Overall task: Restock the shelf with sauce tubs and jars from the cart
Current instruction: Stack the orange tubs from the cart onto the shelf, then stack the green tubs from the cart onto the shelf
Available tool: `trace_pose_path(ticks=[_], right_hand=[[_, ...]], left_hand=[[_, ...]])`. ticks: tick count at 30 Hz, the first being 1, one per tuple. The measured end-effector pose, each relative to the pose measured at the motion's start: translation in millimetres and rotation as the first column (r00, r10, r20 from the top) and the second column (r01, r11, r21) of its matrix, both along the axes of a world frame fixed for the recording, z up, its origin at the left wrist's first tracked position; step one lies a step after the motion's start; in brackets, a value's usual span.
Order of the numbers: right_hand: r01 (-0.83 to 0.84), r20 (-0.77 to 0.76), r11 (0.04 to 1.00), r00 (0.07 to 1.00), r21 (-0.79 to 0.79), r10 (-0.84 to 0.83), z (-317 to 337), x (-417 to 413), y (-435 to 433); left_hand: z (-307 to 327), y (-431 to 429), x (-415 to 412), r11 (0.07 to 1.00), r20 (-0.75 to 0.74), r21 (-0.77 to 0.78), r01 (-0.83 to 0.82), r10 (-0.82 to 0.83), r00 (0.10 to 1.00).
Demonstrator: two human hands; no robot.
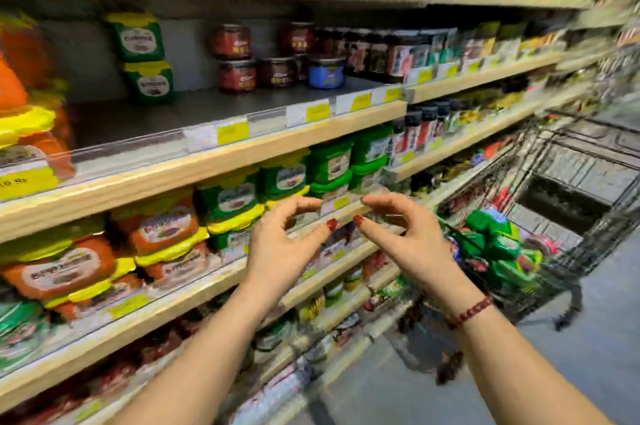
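1. The green tubs (pixel 142 57) are squat, with yellow lids and oval labels. Two stand stacked at the far left back of the shelf (pixel 221 120), whose grey deck is otherwise mostly bare in front.
2. To their right, dark red jars (pixel 235 59) with dark lids are stacked two high at the back of the same shelf. A blue-labelled jar (pixel 326 73) stands just beside them.
3. The shelf below is packed along its front edge: orange tubs (pixel 162 227) on the left, and yellow-lidded lower green tubs (pixel 239 199) to their right, all stacked.
4. The wire cart (pixel 571 182) stands at the right. Green packages (pixel 498 244) lie piled in its near end, too blurred to tell apart.
5. The left hand (pixel 284 244) and right hand (pixel 408 237) are raised in front of the lower shelf's edge. Their fingers are half curled, with thumbs apart from them, and they hold nothing. Their fingertips are near each other but apart. A beaded bracelet (pixel 471 312) circles the right wrist.
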State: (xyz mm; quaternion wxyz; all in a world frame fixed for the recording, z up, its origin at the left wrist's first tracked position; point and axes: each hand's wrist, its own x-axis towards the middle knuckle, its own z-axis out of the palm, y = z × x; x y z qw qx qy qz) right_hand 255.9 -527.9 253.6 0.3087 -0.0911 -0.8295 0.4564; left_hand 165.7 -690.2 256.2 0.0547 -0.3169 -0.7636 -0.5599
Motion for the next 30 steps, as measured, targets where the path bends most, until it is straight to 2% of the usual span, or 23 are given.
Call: trace_pose_path(ticks=[4, 7, 16, 21, 30], right_hand=[[0.085, 0.021, 0.995, 0.996, -0.055, -0.084, -22.2, 32.0, 69.9], [0.129, 0.109, 0.988, 0.987, -0.085, -0.119, -33.2, 60.6, 118.1], [0.334, 0.205, 0.933, 0.931, -0.138, -0.303, -71.8, 116.0, 231.9], [0.409, 0.226, 0.886, 0.905, -0.22, -0.361, -93.8, 121.4, 281.9], [0.585, 0.309, 0.777, 0.802, -0.232, -0.511, -135.1, 91.5, 391.8]], left_hand=[[-18.9, 77.1, 19.5, 0.998, 0.044, -0.03, 0.063, -0.062, 0.997], [-31.8, 132.4, 37.6, 0.992, 0.092, -0.05, 0.112, -0.107, 0.99], [-68.9, 260.5, 64.1, 0.962, 0.158, -0.086, 0.26, -0.244, 0.957], [-94.6, 323.8, 53.1, 0.938, 0.17, -0.136, 0.32, -0.296, 0.94], [-138.3, 453.9, -0.8, 0.893, 0.291, -0.115, 0.435, -0.389, 0.874]])
